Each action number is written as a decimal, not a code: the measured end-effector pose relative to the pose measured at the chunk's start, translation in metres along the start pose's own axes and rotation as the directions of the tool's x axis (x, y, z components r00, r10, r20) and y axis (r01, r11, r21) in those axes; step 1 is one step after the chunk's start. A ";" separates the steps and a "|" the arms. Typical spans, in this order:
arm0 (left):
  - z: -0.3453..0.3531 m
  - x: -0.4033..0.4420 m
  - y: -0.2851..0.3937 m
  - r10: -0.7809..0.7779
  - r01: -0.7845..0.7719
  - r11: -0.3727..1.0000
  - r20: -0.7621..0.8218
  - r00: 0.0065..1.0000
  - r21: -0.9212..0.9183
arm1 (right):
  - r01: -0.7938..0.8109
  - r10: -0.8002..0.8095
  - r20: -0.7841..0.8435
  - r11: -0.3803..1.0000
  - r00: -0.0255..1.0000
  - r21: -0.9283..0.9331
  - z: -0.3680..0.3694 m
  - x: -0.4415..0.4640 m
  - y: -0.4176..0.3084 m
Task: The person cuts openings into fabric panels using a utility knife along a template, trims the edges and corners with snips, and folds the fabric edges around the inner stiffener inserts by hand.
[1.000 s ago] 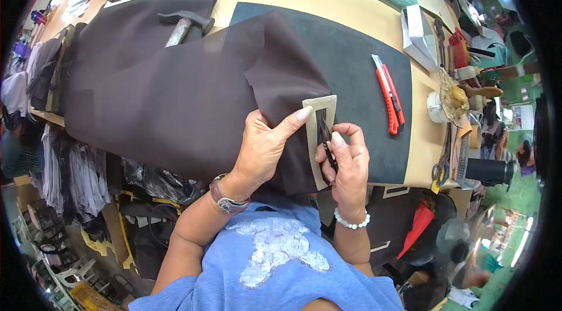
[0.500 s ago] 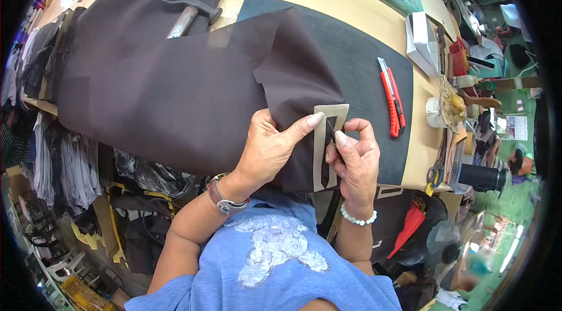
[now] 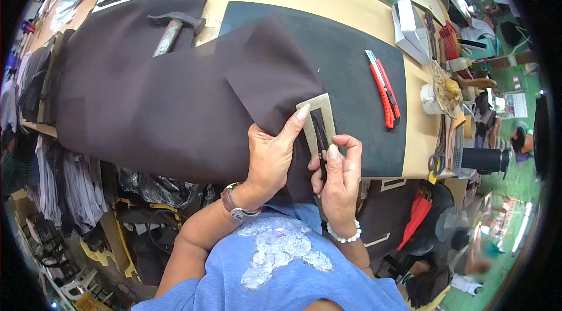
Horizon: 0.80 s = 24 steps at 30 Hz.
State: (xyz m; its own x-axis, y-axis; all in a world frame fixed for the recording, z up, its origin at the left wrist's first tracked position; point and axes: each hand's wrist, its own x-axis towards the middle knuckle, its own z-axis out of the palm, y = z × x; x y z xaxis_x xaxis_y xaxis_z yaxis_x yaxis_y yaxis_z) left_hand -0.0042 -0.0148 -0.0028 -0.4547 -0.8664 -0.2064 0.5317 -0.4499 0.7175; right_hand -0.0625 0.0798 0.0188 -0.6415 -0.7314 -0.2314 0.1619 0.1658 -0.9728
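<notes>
A wide, smooth dark brown sheet (image 3: 158,100) spreads across the worktable (image 3: 417,135), its right part raised and folded into a loose peak over the black mat (image 3: 360,88), its near edge overhanging the tabletop. At its right end sits a tilted beige rectangular frame (image 3: 314,102) around a narrow slot, its lower part hidden; a slim black piece (image 3: 319,135), of unclear kind, lies lengthwise along the opening.
</notes>
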 end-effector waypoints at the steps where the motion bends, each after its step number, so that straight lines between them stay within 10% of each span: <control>1: 0.000 -0.001 -0.002 0.018 -0.018 1.000 -0.006 1.000 0.014 | 0.007 -0.007 -0.023 1.000 1.000 0.008 0.001 0.000 0.003; 24: -0.002 -0.005 -0.001 0.006 -0.008 0.999 0.054 0.999 0.033 | 0.110 -0.093 -0.068 0.948 0.993 0.300 0.004 0.013 0.011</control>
State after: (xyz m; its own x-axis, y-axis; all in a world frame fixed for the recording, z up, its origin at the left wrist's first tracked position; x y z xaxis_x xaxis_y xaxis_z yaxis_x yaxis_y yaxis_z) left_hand -0.0011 -0.0100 -0.0042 -0.4892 -0.8563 -0.1655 0.5115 -0.4354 0.7408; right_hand -0.0660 0.0693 0.0053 -0.7031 -0.6972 -0.1398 0.3081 -0.1216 -0.9436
